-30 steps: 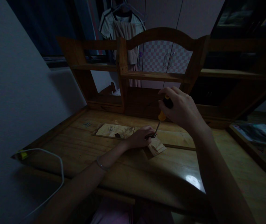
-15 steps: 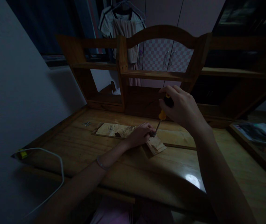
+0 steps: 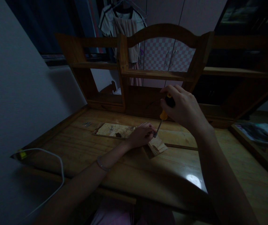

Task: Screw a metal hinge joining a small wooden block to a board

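Observation:
In the head view, my right hand is wrapped round the black and yellow handle of a screwdriver. The shaft slants down to the left. Its tip meets a small metal piece at the fingertips of my left hand. Those fingers are curled and pinch the piece, which is mostly hidden. Under them lies a short wooden board, placed crosswise over a long, thin wooden board with a rough, stained face. Both boards rest on the wooden desk.
A few small metal pieces, perhaps screws, lie to the left. A white cable loops at the desk's left edge near a yellow object. A wooden shelf unit stands behind. Papers or magazines lie at right.
Almost nothing differs. The fingers of my left hand have shifted slightly around the metal piece at the screwdriver's tip; my right hand keeps the same hold.

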`<state>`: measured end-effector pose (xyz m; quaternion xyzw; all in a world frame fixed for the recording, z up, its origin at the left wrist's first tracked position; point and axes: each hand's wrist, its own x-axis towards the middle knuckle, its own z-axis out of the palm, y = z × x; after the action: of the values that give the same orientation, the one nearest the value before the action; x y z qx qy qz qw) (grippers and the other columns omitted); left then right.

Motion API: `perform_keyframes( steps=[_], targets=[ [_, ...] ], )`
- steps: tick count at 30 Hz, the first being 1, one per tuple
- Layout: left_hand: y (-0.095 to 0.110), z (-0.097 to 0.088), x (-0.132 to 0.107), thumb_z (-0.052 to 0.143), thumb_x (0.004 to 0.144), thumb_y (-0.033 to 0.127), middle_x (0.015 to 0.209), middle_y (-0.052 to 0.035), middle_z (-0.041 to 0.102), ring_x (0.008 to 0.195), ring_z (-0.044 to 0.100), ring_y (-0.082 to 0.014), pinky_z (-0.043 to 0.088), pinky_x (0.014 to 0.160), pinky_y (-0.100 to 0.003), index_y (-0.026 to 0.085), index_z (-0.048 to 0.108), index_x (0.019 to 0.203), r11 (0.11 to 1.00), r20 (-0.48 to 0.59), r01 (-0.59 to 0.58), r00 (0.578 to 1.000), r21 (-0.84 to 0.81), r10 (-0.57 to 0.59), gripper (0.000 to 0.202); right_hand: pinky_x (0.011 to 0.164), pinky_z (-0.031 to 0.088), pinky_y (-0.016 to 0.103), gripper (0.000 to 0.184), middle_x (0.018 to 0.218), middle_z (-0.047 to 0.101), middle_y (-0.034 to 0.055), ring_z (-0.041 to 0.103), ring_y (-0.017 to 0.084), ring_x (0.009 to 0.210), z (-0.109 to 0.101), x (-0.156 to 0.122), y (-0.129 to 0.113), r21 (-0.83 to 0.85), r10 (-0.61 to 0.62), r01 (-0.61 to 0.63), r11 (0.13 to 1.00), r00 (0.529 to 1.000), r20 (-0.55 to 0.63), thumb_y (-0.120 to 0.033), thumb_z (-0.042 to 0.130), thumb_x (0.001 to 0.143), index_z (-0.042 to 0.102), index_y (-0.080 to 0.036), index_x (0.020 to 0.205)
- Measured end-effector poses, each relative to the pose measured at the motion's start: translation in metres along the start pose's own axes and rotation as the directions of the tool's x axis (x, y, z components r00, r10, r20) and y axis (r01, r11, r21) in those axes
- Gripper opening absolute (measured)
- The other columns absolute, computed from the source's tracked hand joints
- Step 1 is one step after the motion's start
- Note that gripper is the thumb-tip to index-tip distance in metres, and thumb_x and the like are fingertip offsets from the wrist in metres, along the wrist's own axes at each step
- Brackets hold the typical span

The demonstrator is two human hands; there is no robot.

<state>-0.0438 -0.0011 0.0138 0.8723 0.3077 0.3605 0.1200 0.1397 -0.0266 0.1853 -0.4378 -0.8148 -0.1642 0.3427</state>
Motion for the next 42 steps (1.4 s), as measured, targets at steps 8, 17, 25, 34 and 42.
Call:
perform_keyframes(
  steps=[8, 17, 25, 34, 42],
  targets=[
    [0.0001, 0.0037, 0.0006, 0.068, 0.091, 0.025, 0.098, -0.0047, 0.068, 0.098, 0.062, -0.0203, 0.047, 0.089, -0.033, 0.019, 0.066, 0.099, 0.999, 0.0, 0.004, 1.0, 0.053, -0.004, 0.01, 0.079, 0.048, 0.037, 0.028, 0.113, 0.066, 0.0102, 0.065, 0.025, 0.094, 0.0004, -0.0003, -0.0016, -0.01, 0.002, -0.002, 1.0, 1.0, 0.002, -0.024, 0.053, 0.092, 0.061, -0.02, 0.119],
    [-0.0007, 0.0036, 0.0018, 0.072, 0.089, 0.027, 0.09, -0.0034, 0.067, 0.092, 0.06, -0.0184, 0.045, 0.085, -0.031, 0.017, 0.069, 0.096, 0.996, -0.008, 0.0, 1.0, 0.092, 0.001, 0.013, 0.077, 0.047, 0.037, 0.029, 0.112, 0.065, 0.0102, 0.064, 0.025, 0.093, 0.0009, -0.0003, -0.001, 0.014, -0.004, 0.004, 1.0, 1.0, 0.006, -0.024, 0.052, 0.091, 0.06, -0.021, 0.119],
    [-0.0014, 0.0066, 0.001, 0.068, 0.093, 0.03, 0.093, -0.004, 0.068, 0.095, 0.061, -0.0193, 0.046, 0.088, -0.032, 0.017, 0.068, 0.097, 0.994, -0.016, -0.007, 1.0, 0.105, 0.009, 0.014, 0.085, 0.049, 0.041, 0.036, 0.121, 0.058, 0.0131, 0.063, 0.028, 0.101, -0.0007, -0.0017, -0.0022, 0.11, -0.02, 0.014, 0.994, 0.998, 0.053, -0.022, 0.054, 0.09, 0.056, -0.021, 0.126],
    [-0.0014, 0.0065, 0.001, 0.07, 0.091, 0.026, 0.094, -0.0043, 0.068, 0.095, 0.062, -0.0197, 0.047, 0.086, -0.031, 0.017, 0.068, 0.097, 0.996, -0.016, -0.012, 1.0, 0.089, 0.014, 0.012, 0.088, 0.048, 0.045, 0.026, 0.116, 0.056, 0.0134, 0.062, 0.03, 0.102, -0.0063, -0.0022, -0.003, 0.144, -0.03, 0.018, 0.989, 0.996, 0.083, -0.021, 0.053, 0.09, 0.058, -0.022, 0.115],
    [-0.0006, 0.0056, 0.0011, 0.071, 0.09, 0.025, 0.097, -0.0047, 0.068, 0.097, 0.062, -0.0203, 0.047, 0.088, -0.033, 0.018, 0.066, 0.099, 0.997, 0.005, 0.007, 1.0, 0.079, -0.008, 0.013, 0.084, 0.049, 0.041, 0.023, 0.112, 0.058, 0.0111, 0.062, 0.026, 0.096, -0.0034, -0.0011, -0.0039, 0.115, -0.052, 0.046, 0.992, 0.998, 0.046, -0.021, 0.054, 0.091, 0.06, -0.022, 0.114]
  ],
)
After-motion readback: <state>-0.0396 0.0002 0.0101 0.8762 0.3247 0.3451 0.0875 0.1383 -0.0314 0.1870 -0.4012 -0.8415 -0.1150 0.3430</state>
